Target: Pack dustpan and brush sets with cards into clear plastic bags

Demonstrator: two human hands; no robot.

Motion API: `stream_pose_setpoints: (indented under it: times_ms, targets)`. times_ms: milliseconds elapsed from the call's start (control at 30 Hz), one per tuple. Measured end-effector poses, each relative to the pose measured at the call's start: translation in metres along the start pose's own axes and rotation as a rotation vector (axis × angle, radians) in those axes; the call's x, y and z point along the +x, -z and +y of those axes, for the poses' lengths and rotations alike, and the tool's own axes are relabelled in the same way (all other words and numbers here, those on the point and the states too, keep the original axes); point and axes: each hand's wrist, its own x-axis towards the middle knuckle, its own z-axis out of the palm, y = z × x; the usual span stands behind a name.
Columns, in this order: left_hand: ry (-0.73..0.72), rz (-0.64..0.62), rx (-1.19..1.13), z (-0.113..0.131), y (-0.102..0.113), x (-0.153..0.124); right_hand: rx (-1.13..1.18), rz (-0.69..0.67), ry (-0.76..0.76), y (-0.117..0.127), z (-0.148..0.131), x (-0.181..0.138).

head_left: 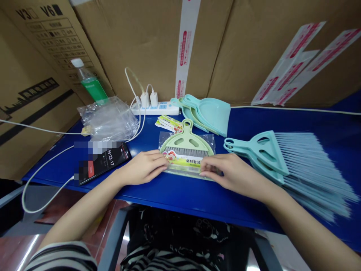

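Note:
A green brush and dustpan set (187,140) lies in a clear plastic bag before me, its handle pointing away. Grey bristles show above a yellow-green printed card (184,159) inside the bag. My left hand (148,166) holds the bag's lower left edge, thumb nearest me and fingers over the card's end. At the lower right, my right hand (225,171) has curled fingers and thumb closed on the bag, covering the card's right end.
Light-blue brushes (262,150) lie at right. Stacked dustpans (216,111) and loose printed cards (170,122) lie behind the set. At left are clear bags (113,120), a phone (105,163), a bottle (94,88) and cables. A power strip (169,109) sits against the cardboard.

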Motion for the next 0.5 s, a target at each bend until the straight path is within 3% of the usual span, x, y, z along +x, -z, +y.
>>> stream_pose_setpoints:
  times_ms: [167,500]
  targets:
    - [0.032,0.052,0.096,-0.002,-0.008,-0.001,0.054,0.024,-0.034,-0.001,0.001,0.002]
    - [0.069,0.139,0.076,-0.001,-0.017,0.001,0.038,0.111,-0.121,-0.009,0.002,0.005]
